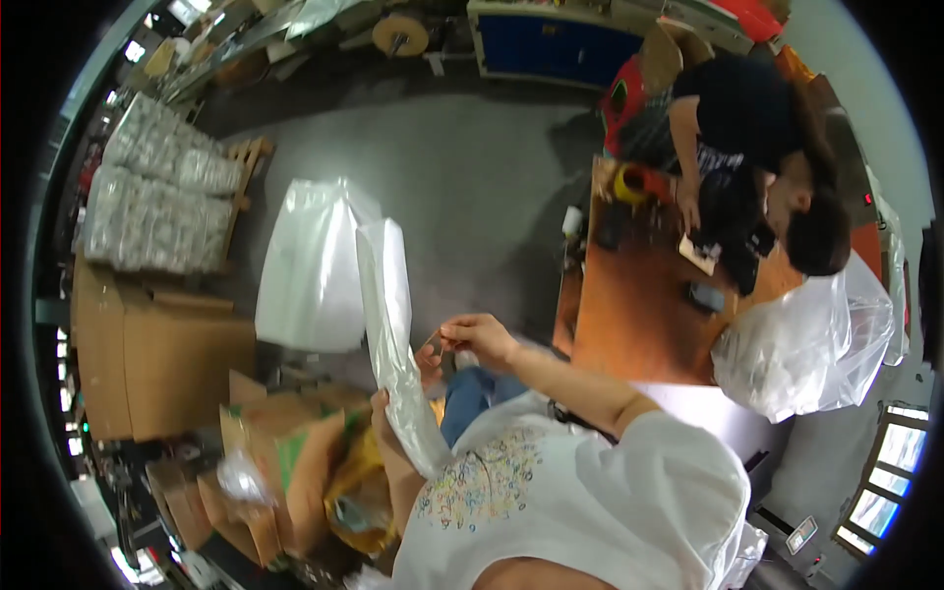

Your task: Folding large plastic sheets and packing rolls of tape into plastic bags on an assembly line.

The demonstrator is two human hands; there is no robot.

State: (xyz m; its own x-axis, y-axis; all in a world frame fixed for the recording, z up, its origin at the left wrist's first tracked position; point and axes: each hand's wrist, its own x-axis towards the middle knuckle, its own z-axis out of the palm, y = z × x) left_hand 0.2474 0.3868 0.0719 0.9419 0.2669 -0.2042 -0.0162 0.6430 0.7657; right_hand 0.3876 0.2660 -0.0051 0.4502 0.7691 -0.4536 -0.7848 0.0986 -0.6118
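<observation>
A long, folded strip of clear, shiny plastic film [388, 305] stands up in front of my body. My left hand [429, 364] is closed around its lower part, with the thumb on the near side and the fingertips showing past its right edge. Just right of the film, my right hand [477, 336] is closed in a pinch. A thin tan band [436, 341] runs from its fingertips toward the left fingers; its exact kind is too small to tell. Behind the strip, a wide sheet of whitish plastic [315, 275] hangs or lies over the floor.
Wrapped plastic bundles [162, 216] sit on a wooden pallet [246, 177] at the left. Cardboard boxes [157, 354] and a yellow bag [364, 492] are nearer. On the right, a person [747, 118] works at a brown table [629, 305] beside a large clear bag [796, 344].
</observation>
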